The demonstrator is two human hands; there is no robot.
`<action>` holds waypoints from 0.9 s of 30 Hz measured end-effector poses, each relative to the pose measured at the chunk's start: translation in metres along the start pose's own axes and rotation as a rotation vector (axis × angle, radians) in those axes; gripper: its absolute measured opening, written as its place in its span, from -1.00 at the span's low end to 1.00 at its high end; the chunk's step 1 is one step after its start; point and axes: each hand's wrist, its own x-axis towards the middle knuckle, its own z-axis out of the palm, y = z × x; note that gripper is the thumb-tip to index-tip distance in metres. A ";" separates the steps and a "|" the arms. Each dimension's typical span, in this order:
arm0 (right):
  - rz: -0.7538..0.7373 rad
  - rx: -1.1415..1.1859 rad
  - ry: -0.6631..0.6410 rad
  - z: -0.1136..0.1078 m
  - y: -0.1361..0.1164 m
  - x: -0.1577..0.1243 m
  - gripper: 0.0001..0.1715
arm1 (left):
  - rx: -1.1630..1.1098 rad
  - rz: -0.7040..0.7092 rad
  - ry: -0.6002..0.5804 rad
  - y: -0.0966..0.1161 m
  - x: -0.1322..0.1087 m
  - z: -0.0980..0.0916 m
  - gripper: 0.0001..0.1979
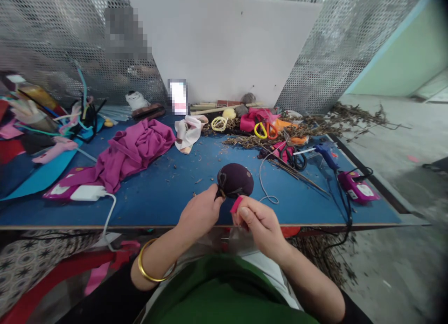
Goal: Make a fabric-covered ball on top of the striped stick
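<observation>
Near the front edge of the blue table, my left hand (200,211) is closed on the gathered end of a dark purple, rounded, fabric-covered ball (238,178). Dark strips show around that end, and a small pale spot marks the ball's right side. My right hand (261,221) pinches a short bright pink strip (236,204) between thumb and fingers, just below the ball and apart from my left hand. Part of the strip is hidden by my fingers. A thin grey cord (261,175) lies in a loose curve to the right of the ball.
Purple cloth (136,149) lies left, partly over a power strip (63,186) with a white charger (87,192). Scissors (266,130), dried stalks (245,140) and a patterned cloth (189,133) are at the back. A blue glue gun (327,156) and another power strip (357,188) sit right.
</observation>
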 end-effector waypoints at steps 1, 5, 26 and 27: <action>-0.009 -0.008 -0.017 -0.008 -0.003 0.003 -0.57 | 0.028 0.021 -0.001 -0.001 0.000 -0.003 -0.82; -0.026 -0.226 0.078 -0.040 -0.016 0.019 -0.60 | 0.170 0.124 0.009 0.000 -0.004 -0.011 -0.82; -0.075 0.005 0.261 -0.016 0.014 0.024 -0.58 | -1.415 -0.031 -0.371 -0.009 0.002 -0.044 -0.65; -0.142 0.019 0.272 -0.013 0.011 0.024 -0.60 | -1.443 -0.064 -0.389 -0.009 0.004 -0.043 -0.61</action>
